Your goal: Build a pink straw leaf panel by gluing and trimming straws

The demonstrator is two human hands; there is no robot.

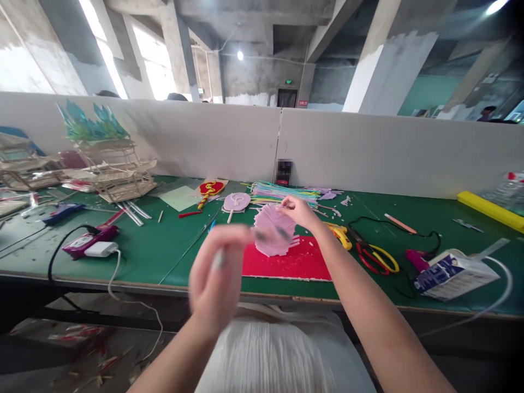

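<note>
A pale pink, rounded piece made of many thin strips point(273, 218) lies over a red board point(286, 270) in front of me. My right hand point(298, 212) is closed at its upper right edge, thumb and fingertips pinched there. My left hand point(219, 267) is raised at the lower left of the piece and smeared by motion. Its forefinger reaches across the front of the pink piece; whether it touches or holds anything cannot be made out. Behind the piece lies a bundle of coloured strips point(262, 190).
To the left are a lilac fan-shaped piece point(236, 202), a red and yellow ornament point(210, 188), a purple power strip point(88, 240) and wooden models point(118, 177). On the right lie a yellow glue gun point(341, 236), scissors point(374, 259) and a carton point(454, 275). A white partition point(368, 153) closes the back.
</note>
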